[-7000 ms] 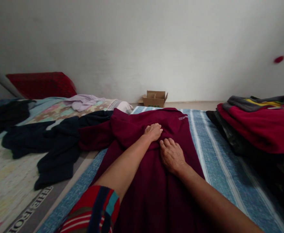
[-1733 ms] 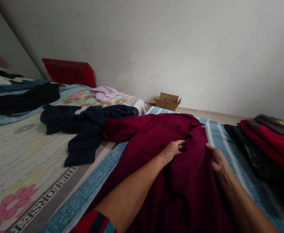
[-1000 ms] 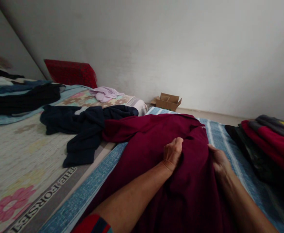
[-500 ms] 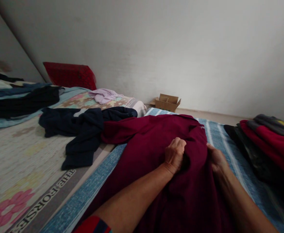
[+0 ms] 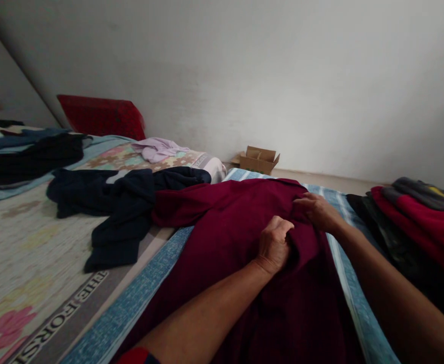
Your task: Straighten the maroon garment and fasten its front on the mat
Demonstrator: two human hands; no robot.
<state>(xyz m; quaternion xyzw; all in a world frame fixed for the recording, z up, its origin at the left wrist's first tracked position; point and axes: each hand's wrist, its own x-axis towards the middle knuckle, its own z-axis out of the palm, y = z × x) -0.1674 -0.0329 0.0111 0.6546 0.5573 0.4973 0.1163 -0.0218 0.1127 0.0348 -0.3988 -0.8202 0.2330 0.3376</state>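
Note:
A maroon long-sleeved top lies spread over the blue patterned bedding in front of me, one sleeve stretched out to the left. My left hand is closed in a fist on the cloth near its middle, bunching it into a raised fold. Near the top's right shoulder, my right hand pinches the fabric, with its fingers pointing left. The cloth inside both hands is mostly hidden. Just past the outstretched sleeve lies a crumpled navy garment, touching it.
Folded red and grey clothes are stacked at the right. A floral bedspread covers the left side, with black clothing and a lilac cloth on it. An open cardboard box and a red case-like object stand by the wall.
My right hand has moved up and left from the top's right edge to its shoulder area, and the right-side cloth has shifted inward. My left hand keeps its grip in nearly the same place.

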